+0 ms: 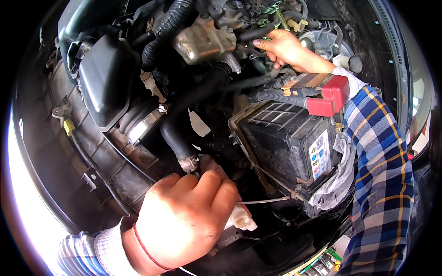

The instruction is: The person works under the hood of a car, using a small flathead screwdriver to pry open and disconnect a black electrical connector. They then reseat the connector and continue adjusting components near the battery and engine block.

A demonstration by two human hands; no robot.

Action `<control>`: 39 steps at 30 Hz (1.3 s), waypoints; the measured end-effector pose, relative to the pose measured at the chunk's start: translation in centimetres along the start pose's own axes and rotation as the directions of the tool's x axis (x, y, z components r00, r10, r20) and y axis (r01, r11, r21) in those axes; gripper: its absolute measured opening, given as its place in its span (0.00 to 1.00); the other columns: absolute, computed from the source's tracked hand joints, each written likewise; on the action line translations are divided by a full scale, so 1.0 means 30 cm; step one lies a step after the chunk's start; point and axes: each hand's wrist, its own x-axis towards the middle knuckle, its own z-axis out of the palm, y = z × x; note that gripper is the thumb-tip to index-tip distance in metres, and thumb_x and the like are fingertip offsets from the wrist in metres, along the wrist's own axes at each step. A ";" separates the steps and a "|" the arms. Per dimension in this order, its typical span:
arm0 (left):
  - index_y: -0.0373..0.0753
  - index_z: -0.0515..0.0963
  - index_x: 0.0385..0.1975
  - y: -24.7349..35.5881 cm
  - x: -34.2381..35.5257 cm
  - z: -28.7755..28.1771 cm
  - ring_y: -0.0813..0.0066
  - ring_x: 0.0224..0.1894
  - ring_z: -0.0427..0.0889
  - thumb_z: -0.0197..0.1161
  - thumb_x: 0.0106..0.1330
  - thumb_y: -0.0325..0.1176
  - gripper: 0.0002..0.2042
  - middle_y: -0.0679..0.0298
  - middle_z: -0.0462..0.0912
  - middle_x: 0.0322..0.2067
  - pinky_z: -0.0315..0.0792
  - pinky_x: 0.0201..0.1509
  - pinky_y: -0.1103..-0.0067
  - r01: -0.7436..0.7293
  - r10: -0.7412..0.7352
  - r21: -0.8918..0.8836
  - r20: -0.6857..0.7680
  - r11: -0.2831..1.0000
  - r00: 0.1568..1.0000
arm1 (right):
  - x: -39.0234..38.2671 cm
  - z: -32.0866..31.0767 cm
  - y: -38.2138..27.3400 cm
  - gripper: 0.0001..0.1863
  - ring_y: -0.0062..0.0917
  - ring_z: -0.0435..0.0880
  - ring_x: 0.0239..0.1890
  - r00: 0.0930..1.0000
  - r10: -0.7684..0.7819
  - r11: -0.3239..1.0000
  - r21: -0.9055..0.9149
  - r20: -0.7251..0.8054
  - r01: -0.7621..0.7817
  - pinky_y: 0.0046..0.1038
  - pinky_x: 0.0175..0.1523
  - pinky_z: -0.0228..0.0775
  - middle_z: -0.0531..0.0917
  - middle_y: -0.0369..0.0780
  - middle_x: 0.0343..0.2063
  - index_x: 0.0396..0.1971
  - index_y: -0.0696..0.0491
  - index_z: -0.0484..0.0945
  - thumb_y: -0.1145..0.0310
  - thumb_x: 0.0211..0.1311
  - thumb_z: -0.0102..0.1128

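Note:
My left hand is closed at the lower end of a bent black hose, just below its clamp; its curled fingertips and what they grip are hidden. Partly behind that hand is a whitish plastic part, with a thin pale line running from the hand toward the battery. My right hand reaches among hoses and fittings at the upper right, beside a tarnished metal housing; its fingers curl around something I cannot make out, near a short black hose.
A battery with a red terminal cover and a grey rag lies beside my right forearm. A black plastic box, a ribbed duct and a cable fill the left side, inside the engine bay's rim.

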 end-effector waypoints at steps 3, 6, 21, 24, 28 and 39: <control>0.35 0.80 0.37 0.000 -0.006 0.005 0.69 0.19 0.74 0.68 0.42 0.25 0.18 0.65 0.71 0.23 0.69 0.22 0.74 0.009 -0.009 0.004 -0.006 1.000 1.000 | 0.001 0.015 -0.007 0.18 0.13 0.72 0.18 1.000 0.005 1.000 -0.013 -0.006 -0.005 0.21 0.21 0.70 0.72 0.30 0.17 0.49 0.54 0.81 0.59 0.66 0.66; 0.36 0.79 0.34 0.013 -0.035 -0.002 0.71 0.19 0.74 0.67 0.44 0.27 0.14 0.65 0.72 0.24 0.68 0.22 0.76 0.019 -0.017 0.039 -0.048 0.999 0.999 | 0.006 0.022 -0.055 0.18 0.13 0.72 0.18 1.000 -0.015 1.000 -0.022 0.008 0.015 0.21 0.21 0.70 0.72 0.30 0.18 0.49 0.54 0.81 0.58 0.65 0.66; 0.43 0.74 0.19 -0.014 -0.101 0.118 0.73 0.22 0.75 0.60 0.49 0.34 0.04 0.67 0.69 0.22 0.70 0.26 0.79 0.094 -0.073 0.077 -0.242 0.993 0.968 | 0.023 0.031 -0.016 0.13 0.10 0.60 0.09 0.998 -0.057 0.998 0.010 -0.036 0.058 0.19 0.20 0.64 0.71 0.28 0.18 0.32 0.55 0.75 0.61 0.68 0.64; 0.43 0.75 0.19 -0.011 -0.101 0.135 0.73 0.22 0.75 0.60 0.49 0.34 0.04 0.67 0.69 0.22 0.70 0.26 0.78 0.087 -0.072 0.046 -0.261 0.995 0.963 | 0.025 0.005 0.005 0.11 0.11 0.62 0.13 0.991 -0.113 0.992 0.047 -0.071 0.117 0.19 0.23 0.63 0.72 0.29 0.19 0.32 0.55 0.76 0.63 0.67 0.65; 0.43 0.75 0.20 -0.024 -0.095 0.143 0.73 0.22 0.75 0.60 0.50 0.34 0.04 0.66 0.69 0.23 0.70 0.27 0.78 0.085 -0.086 -0.016 -0.276 0.996 0.957 | 0.018 0.003 0.002 0.07 0.12 0.64 0.16 0.982 -0.148 0.977 0.137 -0.117 0.163 0.20 0.26 0.64 0.71 0.29 0.18 0.31 0.56 0.78 0.68 0.65 0.65; 0.42 0.75 0.27 -0.037 -0.056 0.184 0.72 0.27 0.76 0.60 0.51 0.34 0.06 0.66 0.71 0.26 0.71 0.30 0.78 0.043 -0.049 -0.050 -0.117 0.998 0.992 | -0.047 -0.028 -0.066 0.14 0.34 0.84 0.49 0.996 0.025 0.996 0.091 -0.090 -0.016 0.33 0.45 0.83 0.82 0.41 0.43 0.45 0.61 0.78 0.65 0.72 0.58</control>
